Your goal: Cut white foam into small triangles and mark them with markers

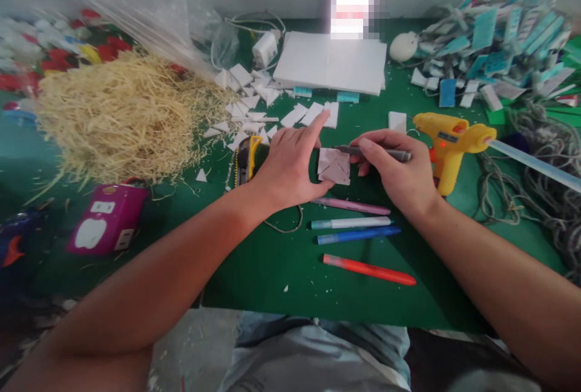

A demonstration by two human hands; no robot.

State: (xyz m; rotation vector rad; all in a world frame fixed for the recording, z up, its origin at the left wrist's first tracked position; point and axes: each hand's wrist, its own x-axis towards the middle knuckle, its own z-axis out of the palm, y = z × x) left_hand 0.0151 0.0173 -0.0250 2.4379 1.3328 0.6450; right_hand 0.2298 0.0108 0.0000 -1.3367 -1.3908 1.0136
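Observation:
A small pale pink-grey foam piece (334, 166) lies on the green table (272, 265), marked with lines. My left hand (290, 165) rests flat beside it, fingers spread, thumb pressing its lower left edge. In my right hand (399, 168) I grip a dark grey marker (376, 152) whose tip touches the top of the piece. Below it lie several markers: pink (351, 205), teal-white (349, 222), blue (358, 235) and orange-red (370, 270).
A yellow glue gun (449, 144) stands right of my right hand. A yellow utility knife (246, 159) lies left of my left hand. Straw pile (118, 120), white foam sheets (331, 62), foam scraps (254, 107), purple box (106, 219), tangled cord (526, 180).

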